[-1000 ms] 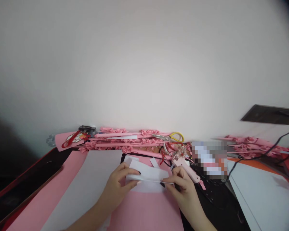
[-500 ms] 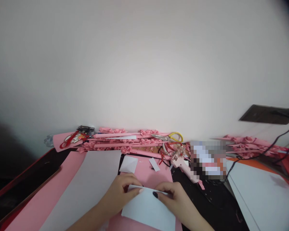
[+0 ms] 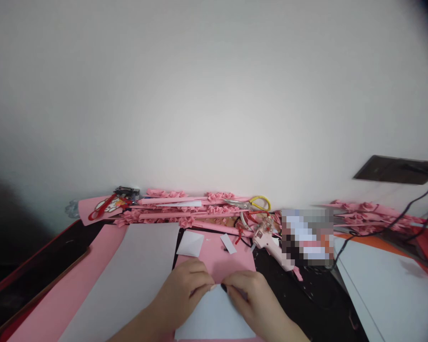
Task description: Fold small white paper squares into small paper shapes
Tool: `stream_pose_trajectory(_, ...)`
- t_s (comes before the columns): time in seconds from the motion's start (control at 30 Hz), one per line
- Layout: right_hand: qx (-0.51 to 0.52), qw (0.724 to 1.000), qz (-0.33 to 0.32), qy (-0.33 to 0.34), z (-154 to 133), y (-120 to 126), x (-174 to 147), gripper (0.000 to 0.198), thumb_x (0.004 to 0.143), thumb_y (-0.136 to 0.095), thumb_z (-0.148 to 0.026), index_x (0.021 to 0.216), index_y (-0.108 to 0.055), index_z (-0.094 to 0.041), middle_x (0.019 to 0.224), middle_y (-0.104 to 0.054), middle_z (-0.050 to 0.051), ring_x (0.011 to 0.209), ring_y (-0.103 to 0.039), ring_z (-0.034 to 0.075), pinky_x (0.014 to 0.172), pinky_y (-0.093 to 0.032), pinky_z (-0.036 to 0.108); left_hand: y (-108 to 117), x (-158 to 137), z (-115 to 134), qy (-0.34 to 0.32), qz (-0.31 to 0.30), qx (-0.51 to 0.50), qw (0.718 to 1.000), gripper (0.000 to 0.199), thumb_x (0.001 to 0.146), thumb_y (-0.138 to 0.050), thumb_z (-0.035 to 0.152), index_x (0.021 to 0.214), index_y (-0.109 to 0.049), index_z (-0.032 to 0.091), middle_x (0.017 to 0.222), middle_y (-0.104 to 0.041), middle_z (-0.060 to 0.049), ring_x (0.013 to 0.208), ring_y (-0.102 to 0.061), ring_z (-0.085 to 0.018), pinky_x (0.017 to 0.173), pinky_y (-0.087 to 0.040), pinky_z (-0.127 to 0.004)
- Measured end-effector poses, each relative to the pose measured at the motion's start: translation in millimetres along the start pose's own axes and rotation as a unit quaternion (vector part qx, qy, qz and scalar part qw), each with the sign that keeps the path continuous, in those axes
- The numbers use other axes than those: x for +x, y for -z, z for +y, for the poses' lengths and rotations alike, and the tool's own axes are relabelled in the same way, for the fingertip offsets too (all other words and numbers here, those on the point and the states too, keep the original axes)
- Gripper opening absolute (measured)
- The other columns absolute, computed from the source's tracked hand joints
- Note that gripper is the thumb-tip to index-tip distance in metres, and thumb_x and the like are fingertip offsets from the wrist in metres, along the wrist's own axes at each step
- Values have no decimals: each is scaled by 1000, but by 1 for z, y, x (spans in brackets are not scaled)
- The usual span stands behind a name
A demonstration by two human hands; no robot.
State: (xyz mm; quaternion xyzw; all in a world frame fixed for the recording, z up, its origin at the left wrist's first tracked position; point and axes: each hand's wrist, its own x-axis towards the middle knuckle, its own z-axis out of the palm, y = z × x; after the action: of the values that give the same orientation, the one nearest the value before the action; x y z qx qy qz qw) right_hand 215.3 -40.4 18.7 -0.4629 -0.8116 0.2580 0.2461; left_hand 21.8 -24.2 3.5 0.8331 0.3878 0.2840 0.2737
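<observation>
White paper (image 3: 214,318) is pinched at its far edge by both hands.
By the left hand (image 3: 185,290), thumb and fingers closed together, the paper is held at four o'clock from the palm; by the right hand (image 3: 255,297), its fingertips likewise closed, it is held at eight o'clock. A pink sheet (image 3: 217,261) is partly covered by the paper. A white strip (image 3: 228,243) is seen at eleven o'clock from the right hand, a glue gun (image 3: 273,249) at one o'clock.
</observation>
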Motion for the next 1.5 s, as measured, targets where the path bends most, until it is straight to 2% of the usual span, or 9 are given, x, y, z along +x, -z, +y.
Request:
stream_pose_trajectory(0.2,58,995,56,-59,27,20,0,27,79,-42,-13,60,-61,-16,55,-56,0,53,-51,14,49,-34,22,6,2,-5,63,28,-37,997,20,81,-48,14,70,-64,19,72,-61,-1,71,-55,-15,66,-40,-24)
stream_pose_trajectory(0.33,114,978,126,-123,36,24,1,21,80,-46,-23,77,-66,-15,64,-63,4,58,-56,18,54,-40,24,7,3,-5,90,36,-61,993,20,82,-48,16,71,-64,19,74,-60,-2,69,-55,-14,63,-39,-23)
stream_pose_trajectory(0.43,199,971,77,-104,26,17,3,23,76,-53,-23,96,-64,-17,81,-66,5,71,-59,19,62,-43,25,5,4,-2,73,21,-79,994,19,81,-49,15,72,-65,19,74,-61,-1,70,-55,-14,64,-39,-22)
stream_pose_trajectory(0.6,118,987,37,-105,17,8,3,20,77,-52,-21,65,-67,-15,57,-60,0,52,-49,13,49,-34,21,5,5,2,65,18,-94,993,18,80,-48,15,72,-64,19,72,-60,-1,70,-55,-14,65,-40,-23)
stream_pose_trajectory(0.8,138,973,126,-135,35,28,2,23,76,-55,-31,66,-66,-15,61,-59,1,56,-48,14,49,-33,22,15,6,-14,121,126,-117,978,18,80,-47,22,69,-60,18,70,-57,-1,67,-53,-15,63,-40,-24)
stream_pose_trajectory(0.93,267,914,209,-223,40,33,1,26,72,-61,-41,72,-65,-15,56,-56,0,49,-46,13,44,-30,21,20,6,-25,178,216,-192,941,17,81,-49,31,75,-59,19,70,-55,0,68,-53,-15,65,-42,-24)
stream_pose_trajectory(1.0,368,870,210,-252,40,28,1,29,69,-63,-44,76,-65,-16,55,-56,-1,47,-46,12,43,-30,21,19,6,-25,183,188,-295,919,19,79,-53,36,91,-58,21,83,-58,-2,74,-56,-16,70,-44,-27)
stream_pose_trajectory(1.17,514,801,157,-262,35,14,2,27,67,-69,-40,71,-62,-14,58,-58,0,50,-48,10,47,-33,19,8,4,-18,120,38,-471,873,75,68,-68,37,130,-27,32,127,-40,-10,93,-57,-21,83,-44,-37)
stream_pose_trajectory(1.5,522,804,112,-264,24,5,2,29,68,-70,-37,66,-61,-10,54,-52,-1,46,-39,5,45,-26,17,9,2,-13,99,16,-462,881,71,73,-64,27,134,-25,29,141,-26,-7,128,-24,-29,94,-37,-36)
